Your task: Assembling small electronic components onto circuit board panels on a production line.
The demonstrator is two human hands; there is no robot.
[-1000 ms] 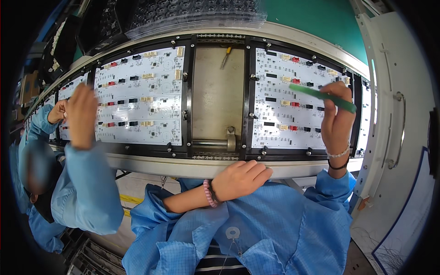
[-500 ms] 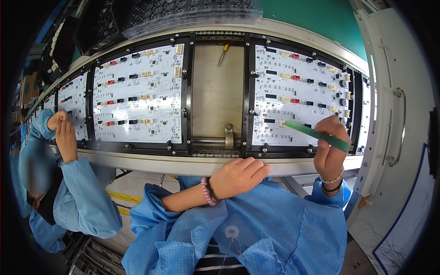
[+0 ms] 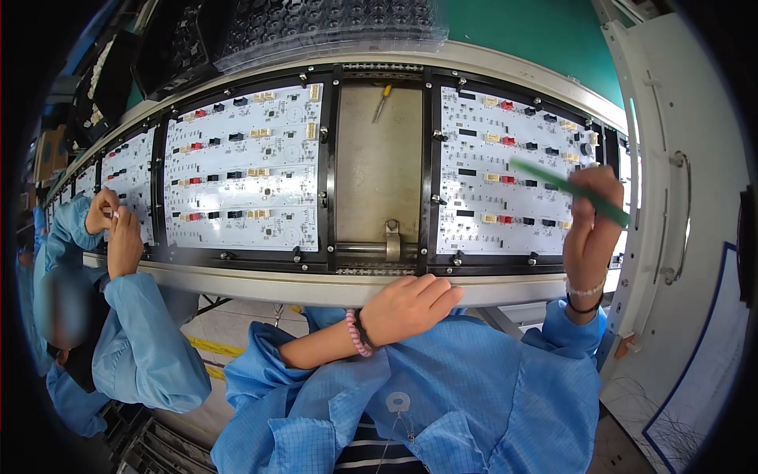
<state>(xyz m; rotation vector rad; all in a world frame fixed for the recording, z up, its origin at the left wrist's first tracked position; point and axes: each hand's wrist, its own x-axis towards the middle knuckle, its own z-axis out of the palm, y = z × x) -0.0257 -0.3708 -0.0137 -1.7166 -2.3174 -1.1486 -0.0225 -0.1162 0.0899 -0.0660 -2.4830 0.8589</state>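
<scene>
Lifted up and rightward from the lowest row since half a second ago; now pinching the green stick [image 3: 551, 181] tightly in the right hand [image 3: 592, 225] — slanting up and leftward from the grip, above the white boards [image 3: 537, 237]. Resting with the left hand [image 3: 410, 304], lower left of that grip, on the rail [image 3: 513, 290], loosely curled, hard to say whether around anything — with a screwdriver [image 3: 386, 92] well off to the grip's upper left

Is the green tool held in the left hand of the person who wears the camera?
No, the green tool is in the right hand, while the left hand is at the metal rail.
</scene>
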